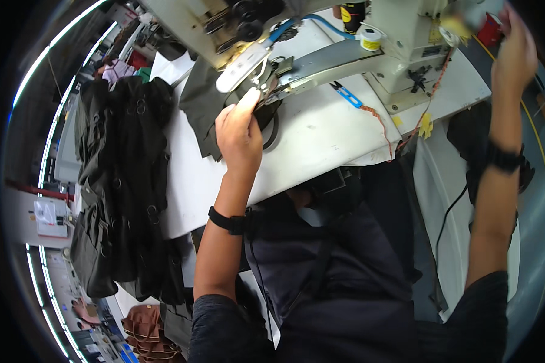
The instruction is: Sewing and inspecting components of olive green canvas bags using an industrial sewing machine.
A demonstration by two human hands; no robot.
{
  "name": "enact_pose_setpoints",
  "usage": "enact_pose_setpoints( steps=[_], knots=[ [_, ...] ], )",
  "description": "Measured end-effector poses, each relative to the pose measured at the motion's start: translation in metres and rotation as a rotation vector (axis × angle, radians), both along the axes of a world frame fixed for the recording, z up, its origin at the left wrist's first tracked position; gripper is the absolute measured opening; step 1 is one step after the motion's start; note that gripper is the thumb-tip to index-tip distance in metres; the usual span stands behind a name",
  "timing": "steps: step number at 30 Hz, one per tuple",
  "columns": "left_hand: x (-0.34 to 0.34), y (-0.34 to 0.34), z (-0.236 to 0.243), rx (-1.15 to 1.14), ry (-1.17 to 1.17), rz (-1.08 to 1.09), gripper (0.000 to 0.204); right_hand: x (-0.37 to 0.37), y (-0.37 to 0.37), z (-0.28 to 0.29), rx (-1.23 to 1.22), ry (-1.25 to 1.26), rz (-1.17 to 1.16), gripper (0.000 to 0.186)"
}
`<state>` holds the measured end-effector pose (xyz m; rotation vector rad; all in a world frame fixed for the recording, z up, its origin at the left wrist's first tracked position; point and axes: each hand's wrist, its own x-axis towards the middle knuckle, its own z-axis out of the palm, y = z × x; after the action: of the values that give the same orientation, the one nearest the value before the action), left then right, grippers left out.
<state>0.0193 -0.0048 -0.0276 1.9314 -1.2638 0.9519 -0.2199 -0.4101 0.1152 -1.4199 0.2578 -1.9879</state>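
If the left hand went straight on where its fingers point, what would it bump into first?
Most likely the metal presser-foot parts of the sewing machine, just ahead of the left hand, though depth is unclear.

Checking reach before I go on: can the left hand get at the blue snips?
Probably yes, if the left hand leaves the dark fabric: the blue snips lie uncovered on the white tabletop to its right, beside the machine arm.

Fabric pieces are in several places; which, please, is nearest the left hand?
The olive piece on the white table, partly covered by the left hand; others, like the dark pile, lie farther off.
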Motion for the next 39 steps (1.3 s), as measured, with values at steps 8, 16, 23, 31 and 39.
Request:
enact_pose_setpoints(
  steps=[8, 16, 23, 31, 39],
  knots=[
    [0.008, 0.004, 0.003, 0.055, -0.041, -0.033, 0.045, 0.131, 0.203, -0.120, -0.391, 0.494, 0.162, 0.011],
    [0.013, 0.001, -0.005, -0.010, -0.017, -0.037, 0.041, 0.193, 0.234, -0.113, -0.078, 0.408, 0.336, 0.019],
    [0.013, 0.004, -0.003, 0.019, 0.047, -0.036, 0.041, 0.202, 0.238, -0.132, -0.233, 0.508, 0.063, 0.016],
    [0.008, 0.002, 0.005, 0.042, -0.052, -0.032, 0.041, 0.141, 0.268, -0.129, 0.153, 0.610, 0.500, 0.013],
    [0.002, -0.002, 0.011, 0.030, -0.024, -0.042, 0.042, 0.156, 0.275, -0.132, 0.792, 0.400, 1.222, 0.019]
  ],
)
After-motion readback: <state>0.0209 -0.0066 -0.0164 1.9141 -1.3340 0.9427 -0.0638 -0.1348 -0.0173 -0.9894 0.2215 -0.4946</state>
